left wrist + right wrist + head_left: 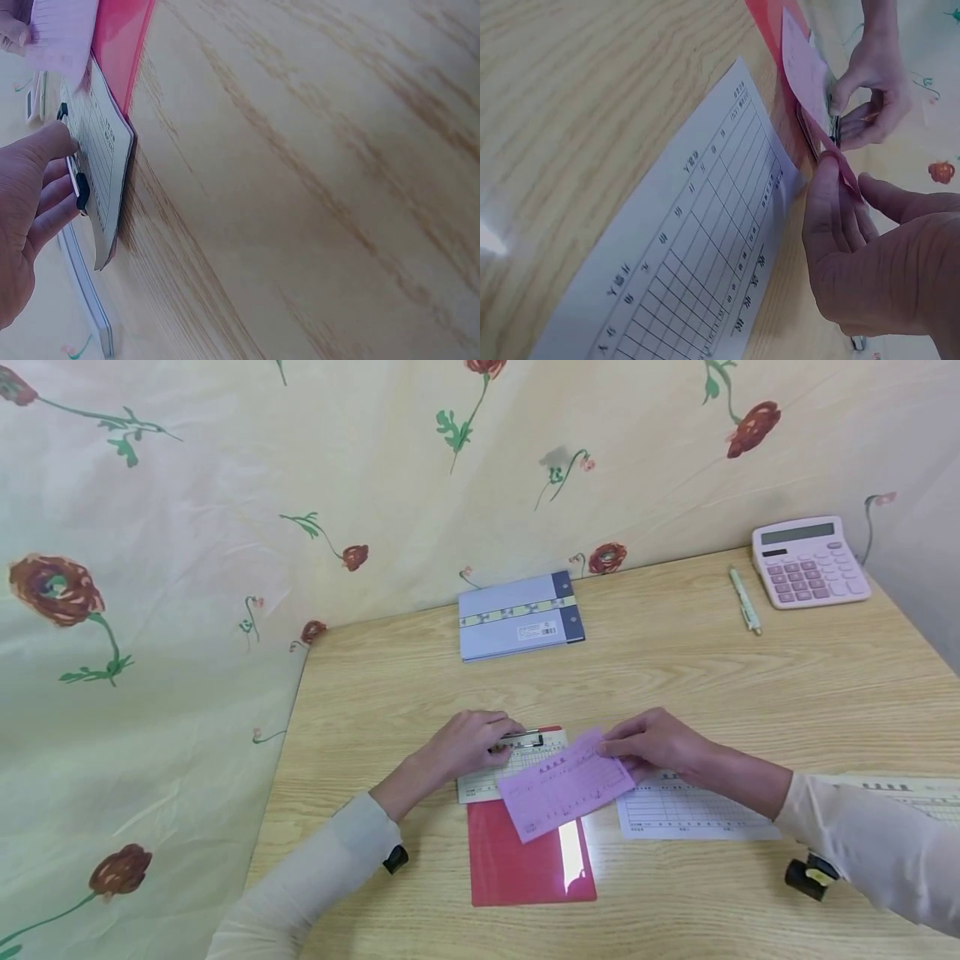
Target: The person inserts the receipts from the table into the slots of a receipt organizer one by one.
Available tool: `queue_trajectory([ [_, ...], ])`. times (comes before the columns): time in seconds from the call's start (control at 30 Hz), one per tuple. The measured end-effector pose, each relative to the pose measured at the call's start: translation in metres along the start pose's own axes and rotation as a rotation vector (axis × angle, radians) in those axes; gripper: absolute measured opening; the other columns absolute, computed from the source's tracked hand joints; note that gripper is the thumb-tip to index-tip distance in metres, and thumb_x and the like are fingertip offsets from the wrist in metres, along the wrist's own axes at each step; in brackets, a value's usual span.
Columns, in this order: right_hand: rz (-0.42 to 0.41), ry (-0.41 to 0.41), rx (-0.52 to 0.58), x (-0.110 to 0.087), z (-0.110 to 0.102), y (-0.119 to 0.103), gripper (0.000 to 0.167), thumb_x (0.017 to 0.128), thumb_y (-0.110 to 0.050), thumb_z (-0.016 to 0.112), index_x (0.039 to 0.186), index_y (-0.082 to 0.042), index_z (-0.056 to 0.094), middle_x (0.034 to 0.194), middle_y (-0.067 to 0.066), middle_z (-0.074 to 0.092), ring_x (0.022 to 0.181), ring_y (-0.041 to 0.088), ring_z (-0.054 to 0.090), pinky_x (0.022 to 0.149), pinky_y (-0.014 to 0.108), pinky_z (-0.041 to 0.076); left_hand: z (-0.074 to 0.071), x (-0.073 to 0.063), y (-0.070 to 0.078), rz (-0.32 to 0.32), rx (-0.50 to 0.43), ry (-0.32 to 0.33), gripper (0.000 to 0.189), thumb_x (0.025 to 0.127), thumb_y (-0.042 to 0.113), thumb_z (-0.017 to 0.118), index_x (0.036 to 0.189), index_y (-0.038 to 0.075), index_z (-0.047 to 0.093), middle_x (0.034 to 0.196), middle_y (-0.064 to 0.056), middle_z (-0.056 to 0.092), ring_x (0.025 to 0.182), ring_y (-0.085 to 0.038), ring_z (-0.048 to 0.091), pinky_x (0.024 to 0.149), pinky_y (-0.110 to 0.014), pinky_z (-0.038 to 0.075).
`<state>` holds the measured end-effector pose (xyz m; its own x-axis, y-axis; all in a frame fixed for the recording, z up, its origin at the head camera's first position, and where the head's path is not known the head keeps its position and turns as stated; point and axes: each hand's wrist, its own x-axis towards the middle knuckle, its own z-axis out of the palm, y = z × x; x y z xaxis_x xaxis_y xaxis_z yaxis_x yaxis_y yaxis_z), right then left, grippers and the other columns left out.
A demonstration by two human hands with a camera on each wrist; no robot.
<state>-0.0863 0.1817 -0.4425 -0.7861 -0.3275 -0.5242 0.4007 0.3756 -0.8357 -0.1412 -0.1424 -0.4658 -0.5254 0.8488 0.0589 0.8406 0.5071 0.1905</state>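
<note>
My left hand [474,742] grips the metal clip [522,740] at the top of a red clipboard [525,872], thumb on one side and fingers on the other in the left wrist view. Under the clip lies a whitish printed form [101,139]. A pink printed slip [562,789] is pinched at its upper right edge between the thumb and fingers of my right hand [660,747]. Tilted, the slip overlaps the clipboard and covers part of the whitish form. Below my right hand, a white printed form [682,247] lies on the table.
Toward the back of the wooden table [375,693] lies a blue binder [502,618] with a patterned band. At the back right are a pale green pen [744,599] and a pink calculator [810,564]. Another printed form [900,792] lies at right, partly under my right sleeve.
</note>
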Motion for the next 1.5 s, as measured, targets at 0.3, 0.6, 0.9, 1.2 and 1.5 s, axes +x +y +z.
queue_trajectory([
  [0.3,-0.065,-0.064,-0.107,0.002,0.002,-0.006,0.030,0.102,-0.008,0.067,0.125,0.012,0.072,0.098,0.015,0.079,0.081,0.026,0.076,0.065,0.033,0.062,-0.001,0.000,0.000,0.001,0.003,0.001,0.035,0.096,0.013,0.075,0.131,0.009,0.074,0.117,-0.002,0.077,0.080,-0.005,0.064,0.065,-0.013,0.046],
  [0.6,-0.067,-0.101,-0.121,0.010,0.009,-0.006,0.031,0.096,-0.001,0.072,0.124,0.014,0.070,0.095,0.016,0.078,0.078,0.029,0.076,0.063,0.035,0.062,-0.002,0.001,0.000,-0.005,0.005,-0.008,0.034,0.098,0.015,0.075,0.131,0.009,0.074,0.119,-0.002,0.077,0.085,-0.006,0.068,0.068,-0.014,0.049],
  [0.9,-0.046,-0.107,-0.045,0.014,0.019,-0.010,0.028,0.099,-0.004,0.071,0.122,0.012,0.070,0.098,0.016,0.078,0.085,0.028,0.076,0.070,0.037,0.063,-0.002,0.001,-0.001,0.005,0.000,-0.007,0.034,0.096,0.015,0.075,0.130,0.008,0.075,0.117,-0.002,0.077,0.077,-0.004,0.061,0.062,-0.013,0.044],
  [1.2,-0.017,-0.069,0.025,0.018,0.036,-0.011,0.027,0.099,0.000,0.068,0.122,0.015,0.069,0.099,0.018,0.077,0.085,0.027,0.077,0.075,0.038,0.064,-0.004,0.002,0.000,-0.019,-0.015,-0.046,0.034,0.096,0.015,0.075,0.130,0.009,0.074,0.118,-0.002,0.076,0.075,-0.003,0.059,0.061,-0.012,0.043],
  [1.5,0.056,-0.042,0.035,0.026,0.040,-0.016,0.028,0.100,-0.002,0.068,0.122,0.015,0.069,0.097,0.017,0.076,0.082,0.023,0.076,0.073,0.035,0.064,-0.007,0.003,-0.001,-0.034,-0.034,-0.059,0.035,0.096,0.015,0.075,0.130,0.009,0.074,0.121,-0.003,0.076,0.081,-0.005,0.064,0.065,-0.013,0.048],
])
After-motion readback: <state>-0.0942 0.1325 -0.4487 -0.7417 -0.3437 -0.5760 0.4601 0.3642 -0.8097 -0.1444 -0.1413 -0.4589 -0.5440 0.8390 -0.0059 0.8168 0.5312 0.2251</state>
